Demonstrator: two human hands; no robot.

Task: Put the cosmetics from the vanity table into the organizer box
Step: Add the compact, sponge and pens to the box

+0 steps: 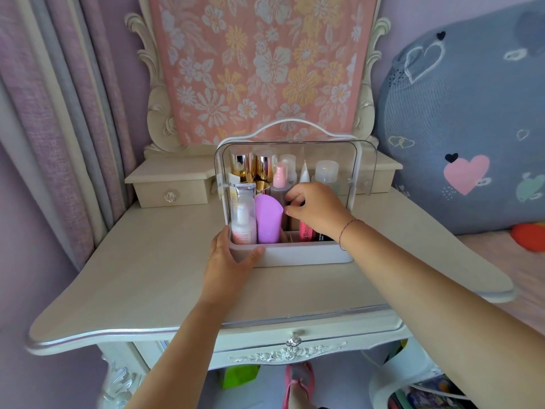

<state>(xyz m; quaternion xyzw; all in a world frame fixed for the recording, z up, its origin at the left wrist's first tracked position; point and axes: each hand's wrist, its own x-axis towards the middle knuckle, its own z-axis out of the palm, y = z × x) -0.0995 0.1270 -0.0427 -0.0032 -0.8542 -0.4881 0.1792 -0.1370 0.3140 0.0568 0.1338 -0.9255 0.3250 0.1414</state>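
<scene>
The organizer box [295,256] stands at the middle of the cream vanity table [147,276], its clear lid raised. Inside it stand a purple tube [267,221], a clear pump bottle with a pink label [243,224], a pink-capped spray bottle [279,180], gold-capped bottles [250,168], white-capped jars [326,171] and a pink tube [305,234]. My left hand [228,255] grips the box's front left corner. My right hand [314,206] reaches into the box's middle with its fingers curled around something I cannot make out.
A mirror covered by a pink floral cloth [259,66] rises behind the box, with small drawers [171,193] at either side. Curtains [59,113] hang at the left. A grey heart-patterned pillow [466,128] lies on the bed at the right.
</scene>
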